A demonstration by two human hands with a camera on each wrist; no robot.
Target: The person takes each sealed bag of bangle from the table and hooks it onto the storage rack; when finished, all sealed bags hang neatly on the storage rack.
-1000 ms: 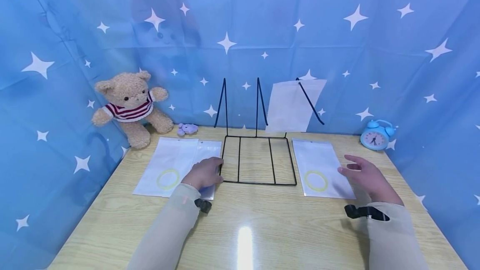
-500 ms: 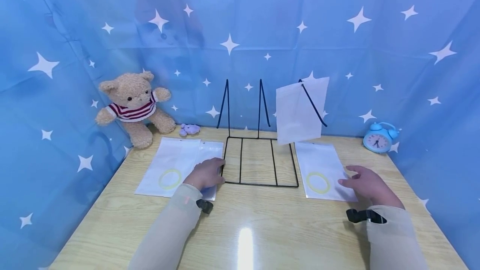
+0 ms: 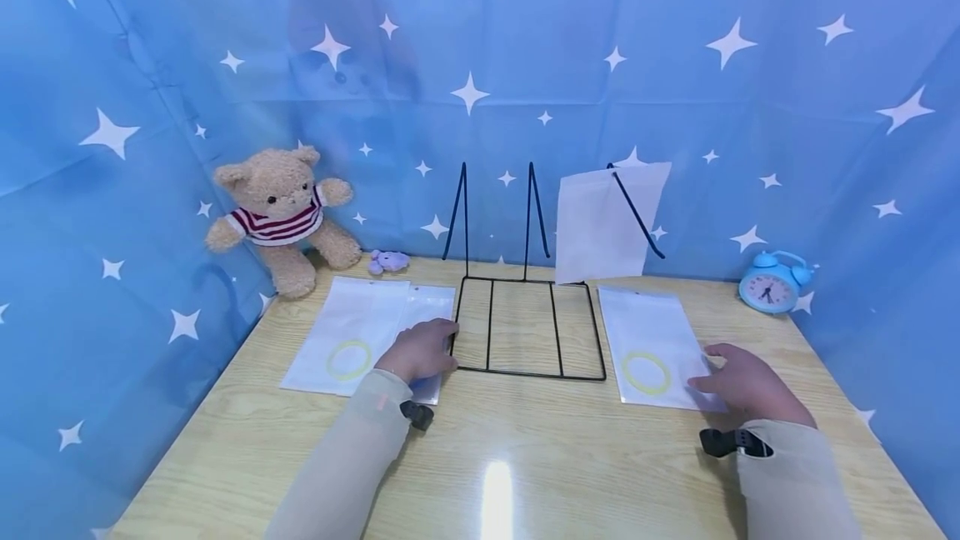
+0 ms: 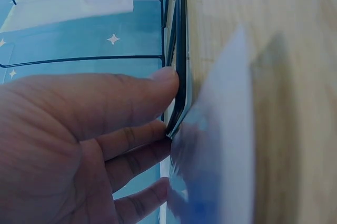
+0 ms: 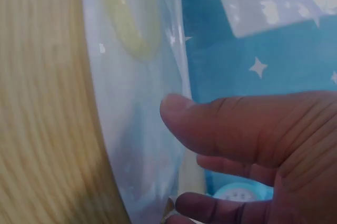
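A black wire display rack (image 3: 525, 373) with several upright hooks stands mid-table in the head view. My left hand (image 3: 420, 350) holds the rack's front left corner, thumb and fingers about the wire in the left wrist view. A white plastic bag (image 3: 600, 227) hangs from the rack's right hook. Right of the rack lies another plastic bag (image 3: 648, 323) with a yellow ring printed or packed in it; I cannot tell which. My right hand (image 3: 753, 386) is at this bag's right edge, thumb over it and fingers apart, gripping nothing. Whether it touches the bag is unclear.
Two overlapping plastic bags, one showing a yellow ring (image 3: 363, 302), lie left of the rack. A teddy bear (image 3: 281, 198), a small purple toy (image 3: 390, 262) and a blue alarm clock (image 3: 771, 288) stand towards the back. A starry blue curtain (image 3: 405, 123) encloses the table (image 3: 600, 457).
My right hand has come down and nearer to the right bag's lower edge. The hanging bag has swung on its hook. My left hand keeps its place on the rack.
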